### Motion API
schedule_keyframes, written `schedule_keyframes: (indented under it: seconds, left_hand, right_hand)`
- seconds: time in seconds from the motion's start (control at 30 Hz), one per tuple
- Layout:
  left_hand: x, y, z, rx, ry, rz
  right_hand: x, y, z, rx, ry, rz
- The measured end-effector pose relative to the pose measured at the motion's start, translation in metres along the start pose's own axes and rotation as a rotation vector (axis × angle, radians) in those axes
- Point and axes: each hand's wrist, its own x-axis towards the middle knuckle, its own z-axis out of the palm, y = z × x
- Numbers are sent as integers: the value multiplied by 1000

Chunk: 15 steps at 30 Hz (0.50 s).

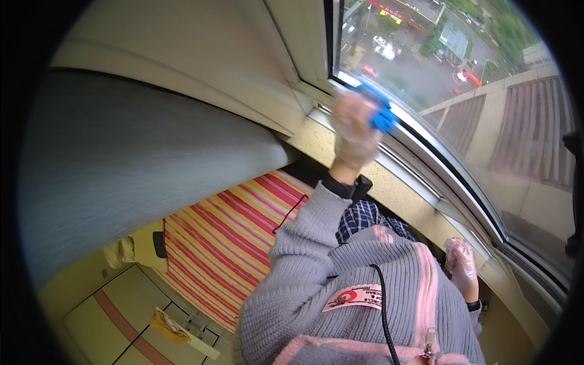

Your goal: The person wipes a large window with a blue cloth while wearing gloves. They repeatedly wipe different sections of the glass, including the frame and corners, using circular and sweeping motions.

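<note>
My left hand (353, 127), in a clear plastic glove, is shut on a blue cloth (383, 116). The hand and cloth are blurred. They are at the lower part of the window frame (413, 141), by its corner, with the cloth over the bottom edge of the glass (401, 59). Off to the right, my right hand (461, 260), also in a clear glove, is beside the speckled window sill (401, 191). Its fingers look partly curled. What lies inside them is hidden, and whether it touches the sill is unclear.
A pale wall panel (191, 50) meets the window on the left. Below it stands a large grey-blue surface (137, 169). A striped bed cover (228, 237) lies behind my left arm, near a pale cabinet (109, 315). Outside, far below, are vehicles and trees.
</note>
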Motion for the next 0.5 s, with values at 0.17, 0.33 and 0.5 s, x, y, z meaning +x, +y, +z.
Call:
schedule_keyframes:
  seconds: [0.17, 0.33, 0.5]
  left_hand:
    - [32, -15, 2, -114, 367, -466]
    - [110, 18, -4, -847, 636, -407]
    - [190, 28, -27, 31, 495, 197]
  right_hand:
    - [8, -4, 8, -37, -71, -66]
    - [4, -19, 13, -72, -93, -125]
    - [-1, -17, 13, 44, -42, -167]
